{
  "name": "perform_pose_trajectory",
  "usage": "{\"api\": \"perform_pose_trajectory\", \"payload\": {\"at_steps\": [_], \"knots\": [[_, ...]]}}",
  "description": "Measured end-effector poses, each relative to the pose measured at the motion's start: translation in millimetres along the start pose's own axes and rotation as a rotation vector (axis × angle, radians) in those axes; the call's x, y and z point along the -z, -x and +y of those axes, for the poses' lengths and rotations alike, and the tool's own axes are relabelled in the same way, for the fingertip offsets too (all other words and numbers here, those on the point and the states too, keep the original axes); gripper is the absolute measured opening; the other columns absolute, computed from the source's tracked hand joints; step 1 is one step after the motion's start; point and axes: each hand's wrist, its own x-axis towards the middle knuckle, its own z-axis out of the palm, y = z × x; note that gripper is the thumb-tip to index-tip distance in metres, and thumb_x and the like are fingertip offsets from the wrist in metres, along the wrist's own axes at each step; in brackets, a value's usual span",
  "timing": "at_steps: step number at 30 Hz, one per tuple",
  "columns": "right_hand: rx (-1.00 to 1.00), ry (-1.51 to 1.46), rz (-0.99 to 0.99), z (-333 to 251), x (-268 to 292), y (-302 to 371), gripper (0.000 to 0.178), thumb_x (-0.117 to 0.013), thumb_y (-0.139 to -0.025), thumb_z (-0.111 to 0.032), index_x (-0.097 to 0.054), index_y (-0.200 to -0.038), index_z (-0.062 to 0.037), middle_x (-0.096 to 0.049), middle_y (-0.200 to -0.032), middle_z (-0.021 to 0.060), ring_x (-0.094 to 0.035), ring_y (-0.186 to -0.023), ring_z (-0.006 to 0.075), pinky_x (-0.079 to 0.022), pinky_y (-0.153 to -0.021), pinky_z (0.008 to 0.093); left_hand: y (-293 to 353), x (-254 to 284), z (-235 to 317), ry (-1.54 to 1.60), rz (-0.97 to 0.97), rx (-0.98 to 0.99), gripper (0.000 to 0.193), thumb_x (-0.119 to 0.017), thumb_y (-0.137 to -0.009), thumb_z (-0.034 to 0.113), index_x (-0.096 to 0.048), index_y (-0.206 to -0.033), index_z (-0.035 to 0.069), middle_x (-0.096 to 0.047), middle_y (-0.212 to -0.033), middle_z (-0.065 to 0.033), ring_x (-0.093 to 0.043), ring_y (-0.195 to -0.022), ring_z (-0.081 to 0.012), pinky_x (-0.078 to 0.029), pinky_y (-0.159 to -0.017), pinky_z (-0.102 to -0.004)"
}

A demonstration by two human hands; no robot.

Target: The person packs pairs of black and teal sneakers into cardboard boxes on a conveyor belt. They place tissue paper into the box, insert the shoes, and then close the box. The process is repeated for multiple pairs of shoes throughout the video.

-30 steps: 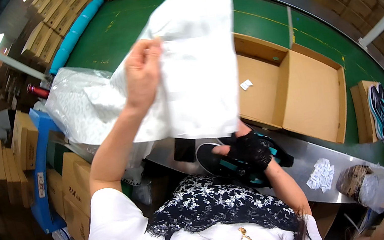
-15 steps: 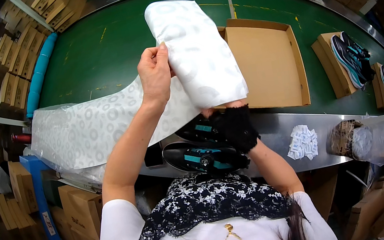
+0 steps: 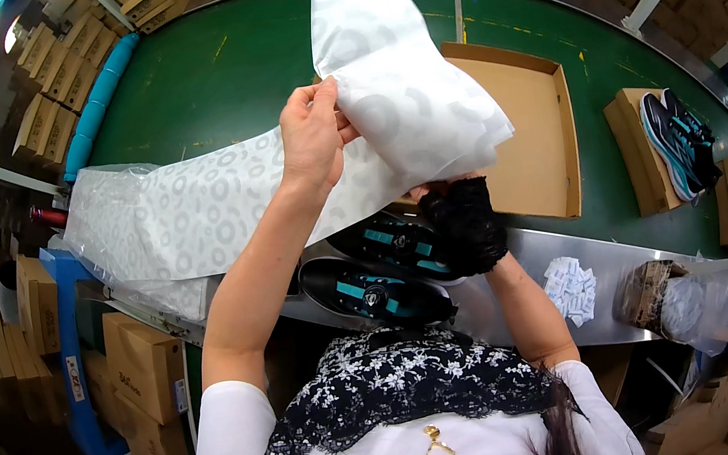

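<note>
White wrapping paper with a grey ring pattern is raised over the work table, its top folded over. My left hand pinches its left edge between thumb and fingers. At its lower edge is my right hand, below a black lace cuff; the curled fingers are at the paper, mostly hidden under it. Below lie two black shoes with teal straps, one nearer me and one farther, partly behind the cuff. An open brown shoebox rests behind the paper on the green surface.
More patterned sheets lie at left, partly in clear plastic. Small white packets are piled on the metal ledge at right. Shoes rest on a box farther right. Stacked cartons stand at lower left beside a blue frame.
Both hands and the raised paper have shifted right in view. The paper's lower end has swung right and spread out, covering more of the shoebox. The view has shifted a little.
</note>
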Motion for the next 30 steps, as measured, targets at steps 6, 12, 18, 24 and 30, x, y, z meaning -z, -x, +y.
{"api": "perform_pose_trajectory", "payload": {"at_steps": [6,12,18,24,30], "knots": [[0.023,-0.126,0.152,16,8,-5,0.040,-0.065,-0.070,-0.024,-0.055,-0.105,-0.0046,-0.056,-0.095,0.0109,-0.054,-0.082,0.0231,-0.044,-0.069,0.0312,13,-1,-11,-0.250,-0.263,-0.185,0.037,-0.054,-0.086,0.031,-0.047,-0.104,0.000,-0.051,-0.106,-0.0131,-0.053,-0.095,-0.0219,-0.044,-0.082,-0.0331],[0.042,-0.332,0.283,21,24,-8,0.045,-0.066,-0.072,-0.030,-0.054,-0.105,-0.0033,-0.056,-0.089,0.0073,-0.054,-0.076,0.0177,-0.043,-0.064,0.0290,40,7,-36,-0.833,-0.627,-0.542,0.030,-0.061,-0.080,0.013,-0.053,-0.105,0.000,-0.055,-0.104,-0.0080,-0.052,-0.097,-0.0171,-0.041,-0.083,-0.0278],[-0.291,-0.709,0.206,3,38,-12,0.047,-0.069,-0.070,-0.040,-0.055,-0.097,-0.0040,-0.052,-0.067,-0.0004,-0.044,-0.050,0.0061,-0.034,-0.042,0.0194,25,26,-24,-0.566,-0.280,-0.282,0.012,-0.048,-0.086,0.006,-0.055,-0.095,0.000,-0.053,-0.081,0.0031,-0.049,-0.079,-0.0049,-0.041,-0.071,-0.0196],[0.055,0.178,0.658,112,13,-36,0.029,-0.057,-0.080,-0.015,-0.049,-0.106,-0.0035,-0.055,-0.083,0.0075,-0.052,-0.071,0.0154,-0.044,-0.059,0.0265,30,12,34,-0.043,-0.121,-0.322,0.013,-0.044,-0.086,0.006,-0.055,-0.091,0.002,-0.057,-0.083,-0.0010,-0.051,-0.082,-0.0072,-0.043,-0.072,-0.0219],[-0.262,-1.362,0.451,180,72,-37,0.029,-0.050,-0.081,-0.015,-0.048,-0.104,0.0027,-0.057,-0.088,0.0157,-0.053,-0.076,0.0240,-0.045,-0.062,0.0281,48,16,24,-1.400,-0.806,-0.168,0.033,-0.058,-0.079,0.037,-0.059,-0.079,0.004,-0.059,-0.065,-0.0151,-0.059,-0.061,-0.0286,-0.046,-0.058,-0.0376]]}}
